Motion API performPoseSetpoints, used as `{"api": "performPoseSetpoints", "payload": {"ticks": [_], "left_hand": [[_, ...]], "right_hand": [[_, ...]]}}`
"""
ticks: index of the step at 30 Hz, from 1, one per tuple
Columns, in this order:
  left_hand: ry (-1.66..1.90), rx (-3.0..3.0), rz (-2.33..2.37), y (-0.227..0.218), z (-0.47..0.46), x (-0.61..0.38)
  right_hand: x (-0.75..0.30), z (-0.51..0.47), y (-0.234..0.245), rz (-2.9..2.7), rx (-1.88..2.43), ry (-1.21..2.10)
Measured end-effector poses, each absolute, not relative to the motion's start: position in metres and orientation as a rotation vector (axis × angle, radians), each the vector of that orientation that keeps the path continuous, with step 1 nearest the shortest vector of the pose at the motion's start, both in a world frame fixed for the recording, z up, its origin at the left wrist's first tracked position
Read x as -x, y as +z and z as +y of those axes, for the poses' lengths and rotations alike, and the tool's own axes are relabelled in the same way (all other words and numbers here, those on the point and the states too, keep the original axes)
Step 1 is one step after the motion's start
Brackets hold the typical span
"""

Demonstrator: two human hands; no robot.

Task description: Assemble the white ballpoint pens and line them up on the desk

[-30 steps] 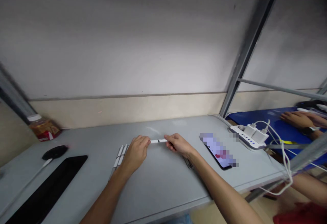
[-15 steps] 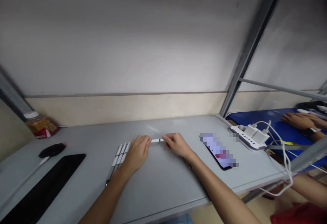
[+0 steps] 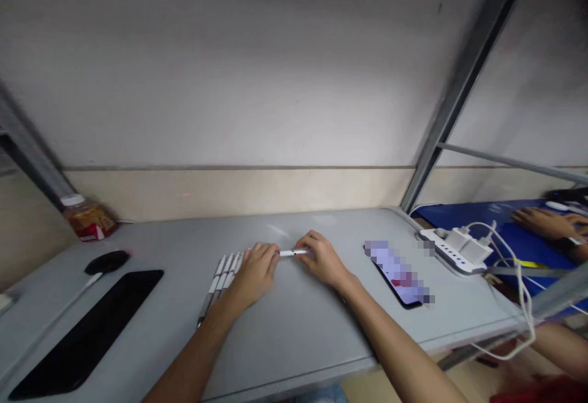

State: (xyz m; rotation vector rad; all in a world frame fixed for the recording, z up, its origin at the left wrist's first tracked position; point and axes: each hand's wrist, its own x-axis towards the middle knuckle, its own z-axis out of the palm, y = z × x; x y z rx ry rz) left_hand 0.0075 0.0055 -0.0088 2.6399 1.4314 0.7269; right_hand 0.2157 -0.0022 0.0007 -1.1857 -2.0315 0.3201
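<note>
A white pen (image 3: 288,253) with a dark band lies crosswise between my two hands, low over the desk. My left hand (image 3: 258,271) is closed on its left end, fingertips together, hiding that end. At the other end, my right hand (image 3: 318,257) pinches the pen between thumb and fingers. Several white pens with grey grips (image 3: 219,277) lie side by side on the desk, just left of my left hand and partly covered by it and the forearm.
On the grey desk (image 3: 294,329), a phone (image 3: 399,274) and a power strip (image 3: 454,253) with white plugs lie right. A black mat (image 3: 92,332), a black round device (image 3: 108,262) and a bottle (image 3: 89,218) are left. Another person's hands (image 3: 546,222) rest on a blue desk.
My right fingers have shifted their grip at the pen's right end and look more spread, showing more of that end. The whole view has shifted slightly.
</note>
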Motion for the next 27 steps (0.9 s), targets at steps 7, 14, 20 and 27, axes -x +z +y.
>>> {"api": "performPoseSetpoints", "payload": {"ticks": [7, 14, 20, 27], "left_hand": [[0.743, -2.662, 1.437, -0.013, 0.006, -0.007], [0.697, -2.677, 1.415, -0.007, 0.000, -0.011], [0.778, -2.661, 1.407, -0.002, -0.002, -0.012], [0.746, -2.652, 1.401, -0.003, -0.003, -0.013]], "right_hand": [[-0.213, -0.005, 0.000, -2.136, 1.179, 0.286], [-0.211, -0.008, 0.000, -2.103, 1.194, 0.220], [-0.210, -0.007, -0.001, -2.225, 1.206, 0.203], [-0.209, -0.006, 0.000, -2.179, 1.203, 0.168]]}}
